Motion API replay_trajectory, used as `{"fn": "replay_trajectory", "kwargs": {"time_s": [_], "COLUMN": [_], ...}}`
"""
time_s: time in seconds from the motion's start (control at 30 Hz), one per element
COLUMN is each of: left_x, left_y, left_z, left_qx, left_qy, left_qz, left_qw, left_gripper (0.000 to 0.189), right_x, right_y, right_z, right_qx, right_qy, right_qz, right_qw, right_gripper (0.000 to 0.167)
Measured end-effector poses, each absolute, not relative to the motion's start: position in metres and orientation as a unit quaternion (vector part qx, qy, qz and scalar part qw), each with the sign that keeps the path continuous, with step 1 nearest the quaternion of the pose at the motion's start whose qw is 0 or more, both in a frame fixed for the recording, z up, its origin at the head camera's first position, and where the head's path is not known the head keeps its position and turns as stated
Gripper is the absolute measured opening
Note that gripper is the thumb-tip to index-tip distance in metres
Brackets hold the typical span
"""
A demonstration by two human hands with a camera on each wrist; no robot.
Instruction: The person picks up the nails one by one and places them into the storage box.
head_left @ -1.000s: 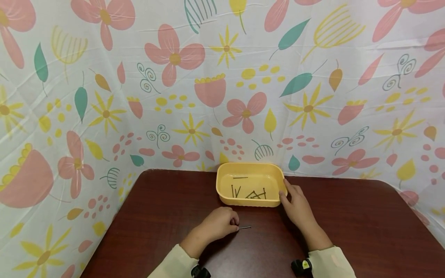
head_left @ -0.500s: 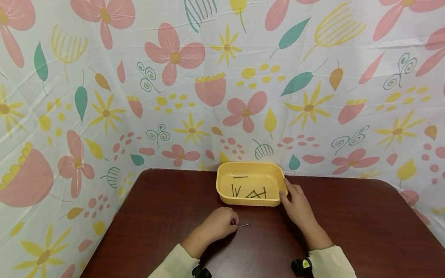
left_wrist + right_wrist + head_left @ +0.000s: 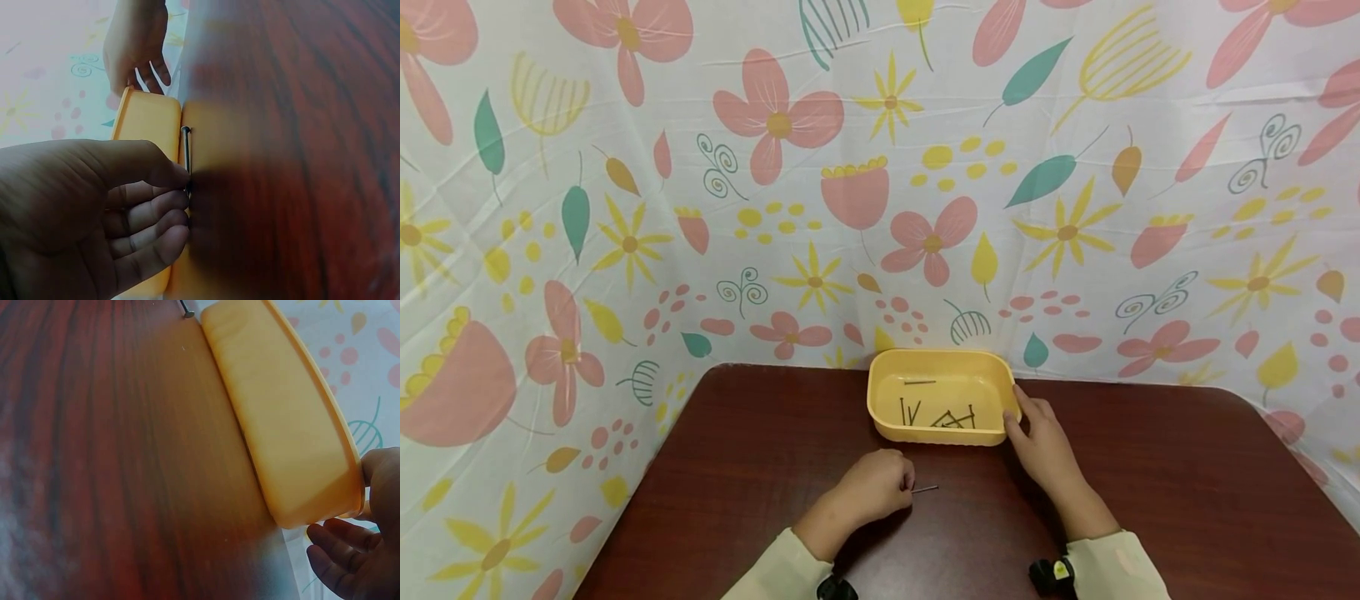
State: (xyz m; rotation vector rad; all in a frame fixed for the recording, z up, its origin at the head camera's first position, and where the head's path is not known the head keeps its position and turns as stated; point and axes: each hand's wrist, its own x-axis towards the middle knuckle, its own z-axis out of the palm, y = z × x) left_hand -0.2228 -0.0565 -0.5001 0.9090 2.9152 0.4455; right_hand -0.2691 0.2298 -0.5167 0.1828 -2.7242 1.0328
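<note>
My left hand is low over the table, in front of the tray, and pinches a nail between thumb and fingers. In the left wrist view the shank and flat head of that nail stick out past the thumb; the rest is hidden by the fingers. A yellow plastic tray stands near the table's back edge with several loose nails lying in it. At its right end my right hand grips the rim, the thumb at the rim and the other fingers along the outer wall.
The dark red-brown wooden table has rounded back corners. Directly behind the tray hangs a white cloth with printed flowers, which also runs down the left side. A black strap device sits at each wrist.
The nail's outer end tipped up a little and then dropped slightly, still in my left hand's pinch. My right hand and the tray have stayed in place.
</note>
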Motion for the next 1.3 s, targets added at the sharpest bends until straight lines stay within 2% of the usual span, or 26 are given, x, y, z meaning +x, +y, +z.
{"fn": "replay_trajectory", "kwargs": {"time_s": [0.4, 0.63, 0.87, 1.13, 1.3], "left_x": [-0.218, -0.214, -0.211, -0.217, -0.221], "left_y": [-0.057, -0.054, -0.053, -0.059, -0.065], "left_z": [-0.497, -0.495, -0.492, -0.493, -0.489], "left_qx": [0.293, 0.306, 0.302, 0.316, 0.3], "left_qy": [0.949, 0.951, 0.953, 0.946, 0.947], "left_qz": [0.11, 0.042, 0.009, 0.062, 0.111], "left_qw": [0.04, 0.008, -0.003, 0.025, 0.034], "left_gripper": [0.02, 0.025, 0.018, 0.031, 0.023], "right_x": [-0.267, -0.267, -0.267, -0.267, -0.268], "right_y": [0.229, 0.228, 0.228, 0.229, 0.228], "right_z": [-0.515, -0.515, -0.514, -0.515, -0.515], "right_qx": [0.059, 0.056, 0.056, 0.055, 0.056], "right_qy": [-0.928, -0.927, -0.926, -0.926, -0.927], "right_qz": [0.352, 0.357, 0.359, 0.358, 0.356], "right_qw": [0.107, 0.103, 0.105, 0.103, 0.107], "right_gripper": [0.061, 0.06, 0.06, 0.06, 0.06]}}
